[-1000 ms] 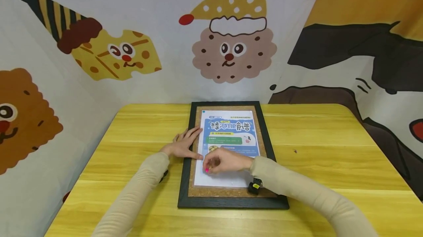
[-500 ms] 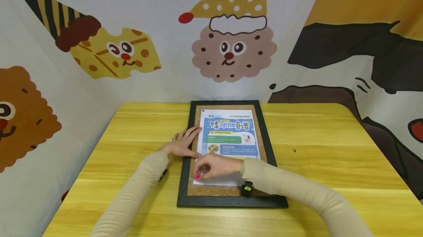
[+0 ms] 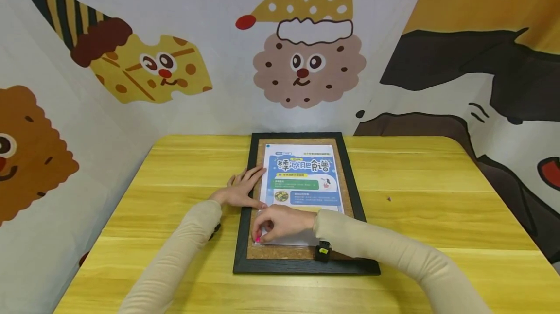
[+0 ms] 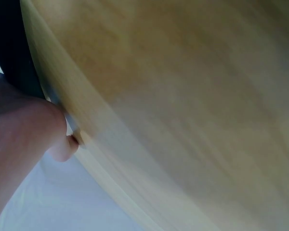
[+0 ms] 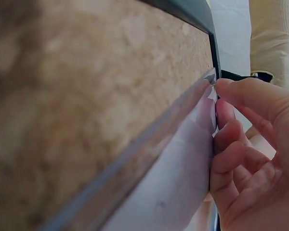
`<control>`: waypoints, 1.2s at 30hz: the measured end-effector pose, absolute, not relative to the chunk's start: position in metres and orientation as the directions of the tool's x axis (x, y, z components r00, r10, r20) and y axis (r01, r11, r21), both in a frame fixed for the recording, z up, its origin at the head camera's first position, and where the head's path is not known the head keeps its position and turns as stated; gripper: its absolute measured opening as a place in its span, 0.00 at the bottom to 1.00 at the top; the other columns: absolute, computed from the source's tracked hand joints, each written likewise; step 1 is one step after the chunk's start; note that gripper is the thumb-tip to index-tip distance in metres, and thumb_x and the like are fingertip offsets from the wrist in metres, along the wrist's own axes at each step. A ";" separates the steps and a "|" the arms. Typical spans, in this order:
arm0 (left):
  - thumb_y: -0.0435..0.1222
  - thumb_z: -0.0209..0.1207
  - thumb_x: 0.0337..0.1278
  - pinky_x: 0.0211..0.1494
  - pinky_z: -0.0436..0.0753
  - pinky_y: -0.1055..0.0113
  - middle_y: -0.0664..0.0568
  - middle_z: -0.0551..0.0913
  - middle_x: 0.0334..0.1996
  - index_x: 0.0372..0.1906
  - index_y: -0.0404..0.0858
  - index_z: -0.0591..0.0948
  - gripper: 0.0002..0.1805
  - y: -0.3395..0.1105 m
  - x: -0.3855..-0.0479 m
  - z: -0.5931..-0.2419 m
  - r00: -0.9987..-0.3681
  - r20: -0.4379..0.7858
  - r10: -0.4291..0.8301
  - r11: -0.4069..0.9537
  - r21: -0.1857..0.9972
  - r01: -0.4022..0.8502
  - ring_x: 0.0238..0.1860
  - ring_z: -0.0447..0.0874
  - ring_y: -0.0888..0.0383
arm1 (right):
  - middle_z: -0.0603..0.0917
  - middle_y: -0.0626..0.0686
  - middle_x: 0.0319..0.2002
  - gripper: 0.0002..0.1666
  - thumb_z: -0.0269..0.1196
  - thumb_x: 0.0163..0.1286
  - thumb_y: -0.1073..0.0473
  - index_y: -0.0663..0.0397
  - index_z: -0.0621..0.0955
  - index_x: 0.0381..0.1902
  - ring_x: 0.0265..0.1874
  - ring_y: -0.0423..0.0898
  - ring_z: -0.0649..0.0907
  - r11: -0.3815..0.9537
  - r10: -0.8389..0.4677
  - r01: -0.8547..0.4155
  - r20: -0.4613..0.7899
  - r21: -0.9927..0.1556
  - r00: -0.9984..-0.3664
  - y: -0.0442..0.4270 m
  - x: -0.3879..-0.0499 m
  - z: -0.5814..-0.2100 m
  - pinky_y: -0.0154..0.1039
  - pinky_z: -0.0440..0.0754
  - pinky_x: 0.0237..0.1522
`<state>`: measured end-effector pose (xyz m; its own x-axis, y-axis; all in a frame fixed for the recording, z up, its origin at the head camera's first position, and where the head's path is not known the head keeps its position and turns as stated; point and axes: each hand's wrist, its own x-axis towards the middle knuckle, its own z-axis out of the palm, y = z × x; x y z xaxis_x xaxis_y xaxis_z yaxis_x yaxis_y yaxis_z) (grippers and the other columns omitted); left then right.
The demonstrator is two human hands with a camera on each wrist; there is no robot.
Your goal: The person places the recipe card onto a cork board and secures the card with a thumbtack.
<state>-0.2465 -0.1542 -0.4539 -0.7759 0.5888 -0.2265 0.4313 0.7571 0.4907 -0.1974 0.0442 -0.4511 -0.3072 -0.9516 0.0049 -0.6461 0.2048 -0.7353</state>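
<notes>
A printed poster sheet (image 3: 306, 178) with blue panels lies on a black-framed corkboard (image 3: 284, 252). Between thumb and fingertips my right hand (image 3: 282, 221) pinches a small pink push pin (image 3: 257, 239) at the sheet's lower left corner. In the right wrist view the fingers of that hand (image 5: 255, 139) are curled at the sheet's edge (image 5: 168, 178); whether the pin's point is in the cork is hidden. My left hand (image 3: 240, 192) is spread across the board's left frame, its fingertips at the sheet's left edge. A blue pin (image 3: 268, 146) sits at the sheet's top left corner.
The board lies on a yellow wood-grain table (image 3: 428, 217). A tiny dark object (image 3: 389, 199) is on the table to the right. A cloth with cartoon prints (image 3: 175, 119) hangs behind and at the sides.
My right hand has moved left and toward me with the pink push pin, from over the sheet to its lower left corner. The left hand stays in place.
</notes>
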 end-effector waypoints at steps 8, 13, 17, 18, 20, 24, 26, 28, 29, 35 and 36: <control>0.59 0.62 0.53 0.66 0.39 0.33 0.47 0.35 0.77 0.78 0.43 0.42 0.57 -0.153 -0.248 -0.455 -0.777 -0.236 0.583 0.764 0.485 0.426 0.71 0.39 0.31 | 0.85 0.43 0.34 0.08 0.67 0.63 0.63 0.51 0.87 0.41 0.27 0.31 0.76 0.203 -0.952 -0.644 0.004 -0.738 -0.305 0.045 -0.198 -0.452 0.27 0.75 0.33; 0.60 0.62 0.52 0.66 0.38 0.33 0.48 0.34 0.77 0.78 0.44 0.42 0.58 -0.152 -0.248 -0.455 -0.777 -0.244 0.581 0.765 0.491 0.417 0.72 0.38 0.32 | 0.85 0.42 0.34 0.06 0.67 0.64 0.62 0.52 0.87 0.40 0.28 0.32 0.77 0.211 -0.947 -0.618 -0.002 -0.757 -0.322 0.046 -0.198 -0.454 0.28 0.76 0.34; 0.59 0.62 0.53 0.66 0.38 0.33 0.48 0.35 0.77 0.78 0.43 0.42 0.58 -0.153 -0.249 -0.455 -0.781 -0.236 0.579 0.765 0.489 0.419 0.71 0.39 0.31 | 0.86 0.43 0.33 0.05 0.67 0.64 0.62 0.52 0.87 0.39 0.26 0.33 0.77 0.211 -0.940 -0.578 -0.002 -0.788 -0.340 0.044 -0.199 -0.456 0.28 0.76 0.32; 0.59 0.62 0.53 0.66 0.38 0.33 0.48 0.34 0.77 0.78 0.43 0.42 0.58 -0.153 -0.249 -0.456 -0.780 -0.238 0.579 0.766 0.486 0.420 0.71 0.39 0.31 | 0.86 0.43 0.33 0.05 0.68 0.64 0.62 0.52 0.87 0.38 0.26 0.33 0.77 0.211 -0.939 -0.568 -0.003 -0.795 -0.345 0.044 -0.199 -0.457 0.28 0.76 0.32; 0.60 0.62 0.53 0.66 0.39 0.33 0.47 0.34 0.77 0.78 0.43 0.42 0.58 -0.153 -0.249 -0.456 -0.779 -0.236 0.581 0.766 0.482 0.425 0.71 0.39 0.30 | 0.86 0.43 0.32 0.04 0.68 0.64 0.62 0.53 0.87 0.37 0.25 0.33 0.77 0.216 -0.935 -0.541 -0.013 -0.813 -0.354 0.044 -0.200 -0.457 0.29 0.76 0.31; 0.60 0.62 0.53 0.65 0.39 0.32 0.47 0.34 0.77 0.78 0.42 0.42 0.58 -0.154 -0.249 -0.457 -0.775 -0.230 0.589 0.761 0.481 0.435 0.71 0.40 0.30 | 0.85 0.41 0.31 0.03 0.68 0.63 0.63 0.52 0.86 0.36 0.23 0.34 0.77 0.221 -0.931 -0.503 -0.027 -0.835 -0.363 0.044 -0.201 -0.459 0.29 0.75 0.28; 0.59 0.62 0.54 0.65 0.39 0.32 0.46 0.34 0.77 0.78 0.41 0.42 0.57 -0.154 -0.249 -0.456 -0.775 -0.226 0.591 0.759 0.481 0.438 0.71 0.40 0.29 | 0.85 0.41 0.31 0.03 0.68 0.63 0.63 0.53 0.86 0.36 0.23 0.34 0.77 0.216 -0.932 -0.493 -0.027 -0.842 -0.362 0.044 -0.201 -0.459 0.29 0.75 0.28; 0.58 0.62 0.55 0.65 0.40 0.31 0.46 0.35 0.77 0.78 0.41 0.42 0.57 -0.155 -0.248 -0.456 -0.773 -0.223 0.594 0.757 0.481 0.442 0.71 0.40 0.29 | 0.85 0.42 0.31 0.03 0.68 0.63 0.63 0.54 0.87 0.35 0.22 0.34 0.77 0.207 -0.933 -0.491 -0.019 -0.846 -0.360 0.044 -0.202 -0.458 0.29 0.75 0.28; 0.57 0.62 0.55 0.65 0.40 0.31 0.46 0.35 0.77 0.78 0.41 0.42 0.57 -0.155 -0.248 -0.456 -0.772 -0.223 0.595 0.756 0.481 0.444 0.71 0.40 0.29 | 0.84 0.42 0.31 0.03 0.68 0.63 0.63 0.54 0.87 0.35 0.23 0.35 0.77 0.202 -0.933 -0.494 -0.013 -0.846 -0.359 0.044 -0.202 -0.458 0.29 0.75 0.28; 0.56 0.62 0.55 0.64 0.40 0.30 0.44 0.35 0.77 0.78 0.40 0.42 0.56 -0.155 -0.247 -0.454 -0.768 -0.226 0.599 0.750 0.494 0.440 0.70 0.40 0.28 | 0.81 0.45 0.30 0.03 0.69 0.62 0.64 0.55 0.88 0.34 0.25 0.36 0.76 0.187 -0.930 -0.497 0.010 -0.847 -0.368 0.044 -0.202 -0.458 0.29 0.74 0.29; 0.56 0.62 0.55 0.64 0.40 0.30 0.44 0.36 0.77 0.78 0.40 0.42 0.56 -0.156 -0.247 -0.454 -0.768 -0.225 0.599 0.749 0.495 0.439 0.70 0.40 0.28 | 0.81 0.46 0.31 0.03 0.69 0.62 0.64 0.56 0.88 0.34 0.25 0.37 0.76 0.185 -0.929 -0.491 0.011 -0.851 -0.369 0.044 -0.202 -0.459 0.29 0.74 0.29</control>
